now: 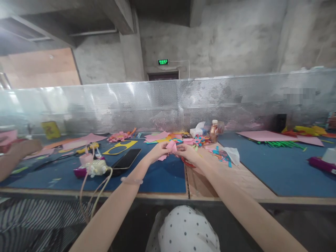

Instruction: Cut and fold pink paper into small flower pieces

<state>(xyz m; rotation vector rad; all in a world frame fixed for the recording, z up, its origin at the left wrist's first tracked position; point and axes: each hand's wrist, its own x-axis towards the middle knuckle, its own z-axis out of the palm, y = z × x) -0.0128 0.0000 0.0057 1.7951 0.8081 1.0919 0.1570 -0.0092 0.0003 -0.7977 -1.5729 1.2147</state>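
Observation:
Just above the table, my left hand [159,152] and my right hand [187,152] meet at a piece of pink paper [172,147]. Fingers of both hands pinch it from either side, and it looks folded or curled. Below it on the blue mat lies another pink scrap [162,158]. Red scissor-like handles [188,162] show partly under my right hand. Behind my hands spreads a pile of pink and coloured paper pieces [157,136].
Left of me are a black phone [128,159], a pale bundle with cords [97,168] and a yellow glue gun [90,147]. A bottle [214,131] and a tissue pack [198,131] stand behind. A co-worker's hand [28,147] is at far left. A perforated metal panel [162,105] closes the back.

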